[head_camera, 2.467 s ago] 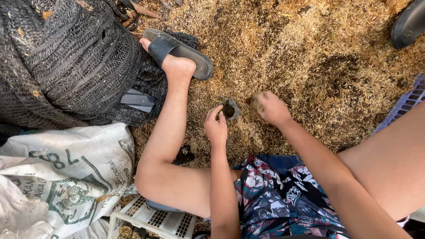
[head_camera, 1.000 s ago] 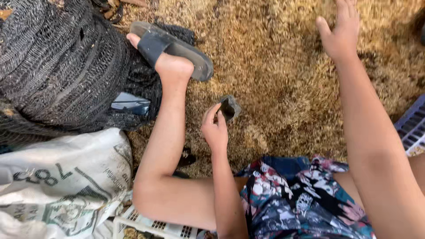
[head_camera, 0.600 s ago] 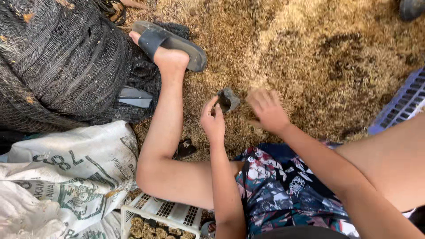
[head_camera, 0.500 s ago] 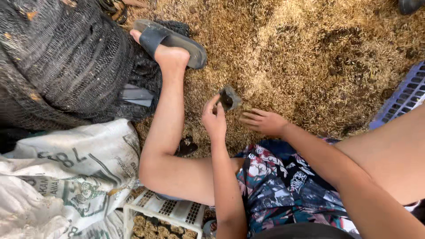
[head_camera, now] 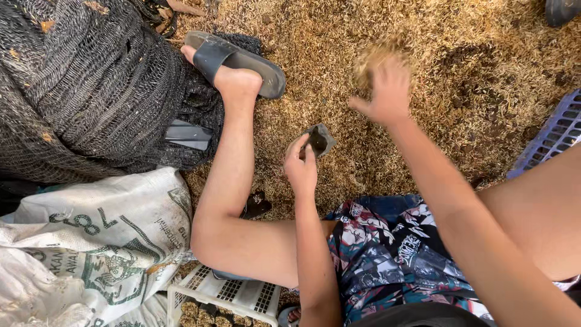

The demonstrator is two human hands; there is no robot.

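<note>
My left hand [head_camera: 301, 168] pinches a small dark plastic pot [head_camera: 319, 139] by its rim, holding it just above the ground between my knees. Up and to the right of the pot, my right hand [head_camera: 385, 85] is blurred in motion, with a clump of tan rice husk on its fingers. The ground all around is a thick layer of husk [head_camera: 460, 54]. My left leg stretches forward, its foot in a black sandal [head_camera: 237, 57].
A heap of black netting [head_camera: 91, 91] fills the upper left. A printed white sack [head_camera: 91, 236] lies at the lower left, beside a white slotted crate [head_camera: 224, 297]. A blue crate edge [head_camera: 554, 133] shows at the right.
My right hand has lifted from the ground near my lap and swung forward, now holding husk above the pot. The left hand has kept the pot in place.
</note>
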